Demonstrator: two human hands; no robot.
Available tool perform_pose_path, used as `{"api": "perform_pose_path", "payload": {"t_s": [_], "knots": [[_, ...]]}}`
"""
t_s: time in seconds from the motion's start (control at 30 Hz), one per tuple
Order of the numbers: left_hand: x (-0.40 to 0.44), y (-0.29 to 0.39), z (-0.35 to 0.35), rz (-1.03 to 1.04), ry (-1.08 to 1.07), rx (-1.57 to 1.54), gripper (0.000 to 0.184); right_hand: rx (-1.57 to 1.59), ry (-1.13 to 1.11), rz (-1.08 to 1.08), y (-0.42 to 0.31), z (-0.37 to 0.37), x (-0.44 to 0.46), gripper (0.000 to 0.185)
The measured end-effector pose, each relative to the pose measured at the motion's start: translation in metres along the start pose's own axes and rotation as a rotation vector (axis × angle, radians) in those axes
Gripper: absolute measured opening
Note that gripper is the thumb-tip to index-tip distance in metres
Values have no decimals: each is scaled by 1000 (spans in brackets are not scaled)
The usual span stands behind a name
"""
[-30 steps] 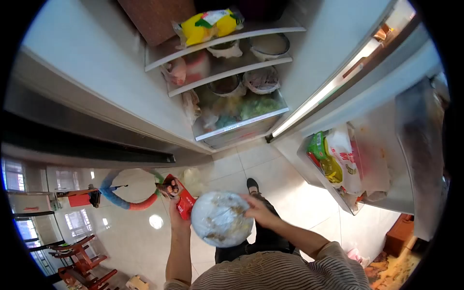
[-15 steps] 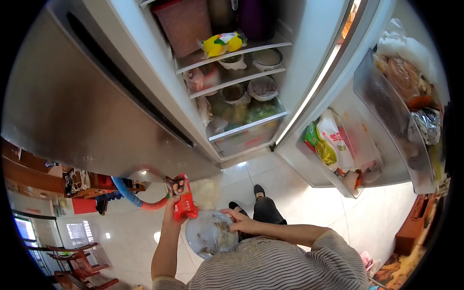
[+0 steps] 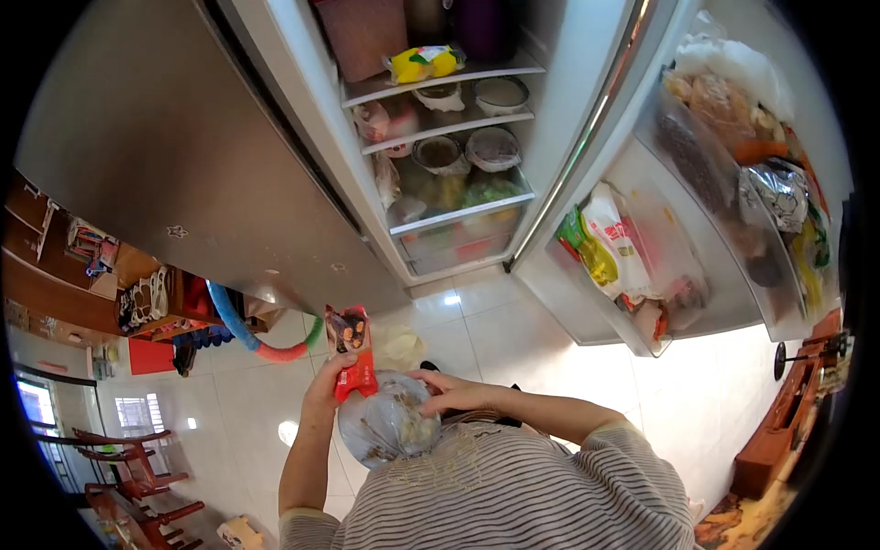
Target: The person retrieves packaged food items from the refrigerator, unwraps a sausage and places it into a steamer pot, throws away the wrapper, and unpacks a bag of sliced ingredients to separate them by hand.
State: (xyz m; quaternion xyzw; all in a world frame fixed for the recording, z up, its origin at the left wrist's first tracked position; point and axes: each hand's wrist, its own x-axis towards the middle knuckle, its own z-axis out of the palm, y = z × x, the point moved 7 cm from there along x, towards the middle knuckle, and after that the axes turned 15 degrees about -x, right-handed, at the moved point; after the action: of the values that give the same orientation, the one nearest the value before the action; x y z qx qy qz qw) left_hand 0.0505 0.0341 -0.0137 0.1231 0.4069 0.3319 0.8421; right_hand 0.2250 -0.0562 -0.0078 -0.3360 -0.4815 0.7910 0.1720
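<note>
My left hand [image 3: 327, 379] is closed around the lower part of a red food packet [image 3: 351, 356] with a dark picture on its upper half. Close to my body, a thin see-through plastic bag [image 3: 390, 420] with brownish and pale contents hangs beside the packet. My right hand [image 3: 451, 392] grips this bag at its right side; the fingertips are partly hidden against it. In front of me stands an open fridge [image 3: 461, 222], its shelves holding several covered bowls [image 3: 493, 148], a yellow packet [image 3: 423, 64] and a pinkish container [image 3: 363, 41].
The open fridge door [image 3: 550, 295] on the right carries bagged food and a foil bundle [image 3: 777, 194] in its bins. At left is a closed steel door [image 3: 183, 183]. A blue and red hoop [image 3: 240, 332], shelves and wooden chairs [image 3: 128, 458] stand beyond it.
The view has shifted and turned slightly, with the fridge appearing higher. Both hands still hold the packet and the bag, and the bag has come nearer my body, looking more bunched.
</note>
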Motion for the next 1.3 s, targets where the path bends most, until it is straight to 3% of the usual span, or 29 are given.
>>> {"api": "perform_pose_path", "payload": {"t_s": [0.1,0.2,0.33,0.43,0.57,0.6,0.7,0.77,0.87,1.0,1.03,1.1,1.2,1.3], "knots": [[-21,-21,13,93,118,-22,42,-10,-62,121,6,4,-29,74],[-35,-51,11,83,182,-12,45,-26,-83,3,38,9,-31,74],[-48,-79,3,72,236,-22,53,23,-159,87,65,-1,-33,65],[-48,-97,-13,44,226,-143,50,96,79,188,100,-52,-13,48],[-32,-125,-66,-81,232,-216,66,110,556,220,172,-162,36,38],[-23,-107,-26,48,215,-221,75,160,634,229,185,-193,51,33],[-7,-117,-42,-5,273,-194,76,215,836,268,213,-274,92,22],[4,-124,-59,-65,317,-204,77,288,916,334,230,-324,120,19],[14,-127,-66,-153,364,-182,72,352,1008,313,254,-385,155,36],[28,-145,-89,-183,361,-223,82,525,1117,287,270,-452,196,39],[40,-139,-68,-247,488,-239,65,616,1188,244,281,-470,204,37],[48,-148,-76,-293,504,-255,65,804,1328,162,307,-496,219,33],[58,-162,-90,-332,523,-283,65,1098,1362,5,324,-520,240,26],[67,-174,-96,-361,540,-310,65,1145,1218,-178,334,-537,253,17]]}}
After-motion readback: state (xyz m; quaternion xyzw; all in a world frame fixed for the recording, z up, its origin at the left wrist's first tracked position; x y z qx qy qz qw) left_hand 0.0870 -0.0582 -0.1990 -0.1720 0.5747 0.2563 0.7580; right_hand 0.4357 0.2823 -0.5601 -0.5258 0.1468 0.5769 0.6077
